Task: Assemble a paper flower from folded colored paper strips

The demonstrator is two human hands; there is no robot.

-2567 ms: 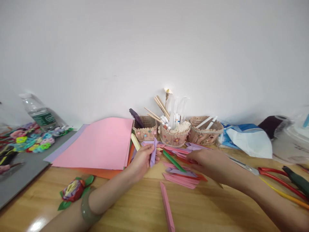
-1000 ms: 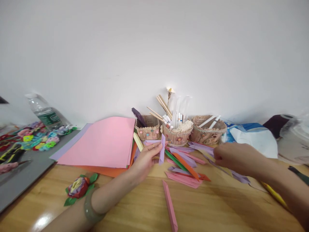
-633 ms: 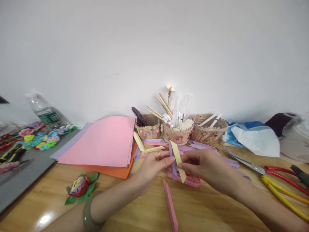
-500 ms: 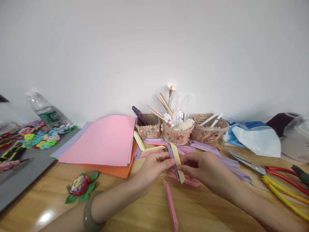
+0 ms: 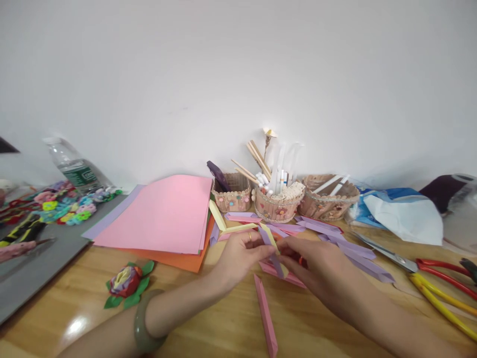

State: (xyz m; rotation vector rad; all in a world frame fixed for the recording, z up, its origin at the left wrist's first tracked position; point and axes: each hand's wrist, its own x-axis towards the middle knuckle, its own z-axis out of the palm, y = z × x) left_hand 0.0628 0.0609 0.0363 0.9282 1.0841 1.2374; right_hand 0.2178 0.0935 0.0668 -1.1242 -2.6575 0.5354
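Observation:
Between my two hands is a pair of folded paper strips, one purple (image 5: pixel 271 247) and one pale yellow (image 5: pixel 284 270), lying one against the other. My left hand (image 5: pixel 244 256) pinches the purple strip between thumb and fingers. On the other side, my right hand (image 5: pixel 307 258) has its thumb and fingers closed at the yellow strip's edge. Under and behind the hands lie more folded strips in purple, pink and yellow. Nearer me, a single pink folded strip (image 5: pixel 266 315) rests on the wooden table.
Left are a stack of coloured paper (image 5: pixel 156 214), a paper flower (image 5: pixel 125 282) and a grey board (image 5: pixel 52 263) with small crafts. Three baskets (image 5: pixel 279 209) stand by the wall. Scissors (image 5: pixel 406 263), yellow-handled pliers (image 5: pixel 439 303) and a tissue pack (image 5: pixel 404 219) lie right.
The paired strips have turned in my hands, so the purple one now shows more and the yellow one less. The whole view has shifted slightly.

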